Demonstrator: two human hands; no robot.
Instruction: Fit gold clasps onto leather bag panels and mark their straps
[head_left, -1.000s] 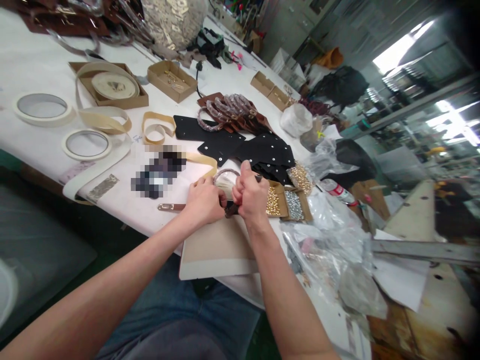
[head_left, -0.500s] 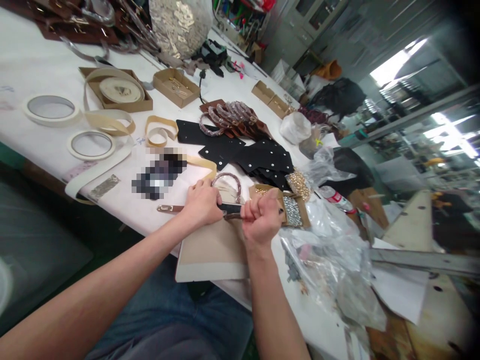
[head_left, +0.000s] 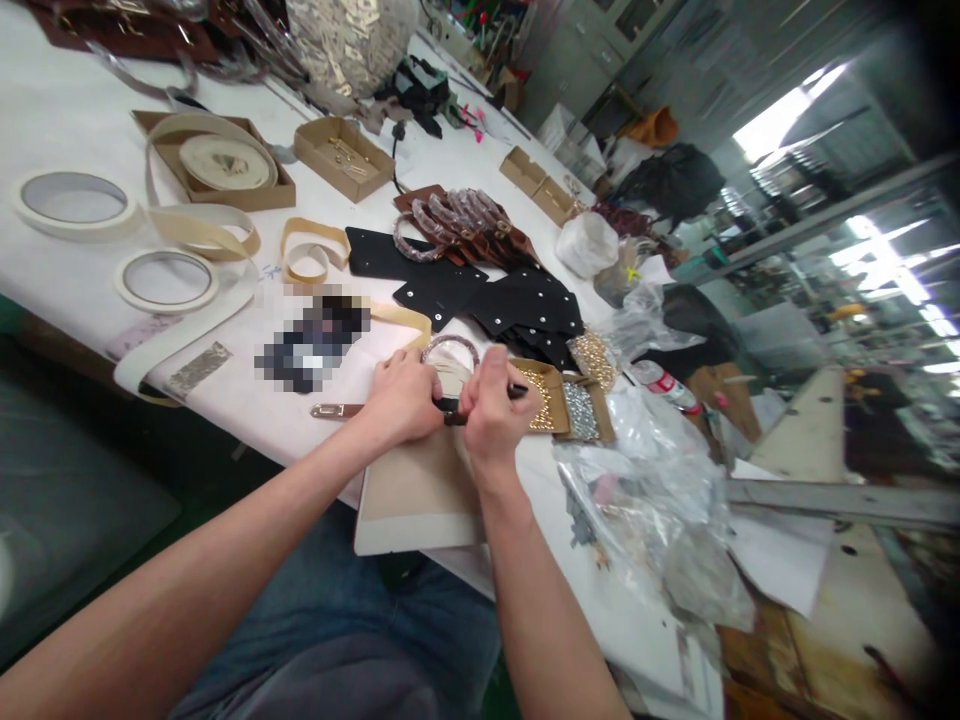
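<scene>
Head view: beige panel (head_left: 420, 490) overhangs the worktop's (head_left: 279, 420) near edge; right hand (head_left: 493, 410) closed round a dark tool (head_left: 517, 391); left hand (head_left: 405, 395) touches a dark strip (head_left: 451, 406), grip indeterminable. Handwork judged under way, completion not evident.

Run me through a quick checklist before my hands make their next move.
1. Right hand closed on the dark object: ok.
2. Left hand close beside the right: ok.
3. Spot between the hands in full sight: not ok, fingers partly cover it.
4. Brown strap pressed down by the left hand: cannot tell.
5. Beige panel wholly on the table: not ok, its near edge overhangs.
6. Box of gold pieces near the right hand: ok.
</scene>
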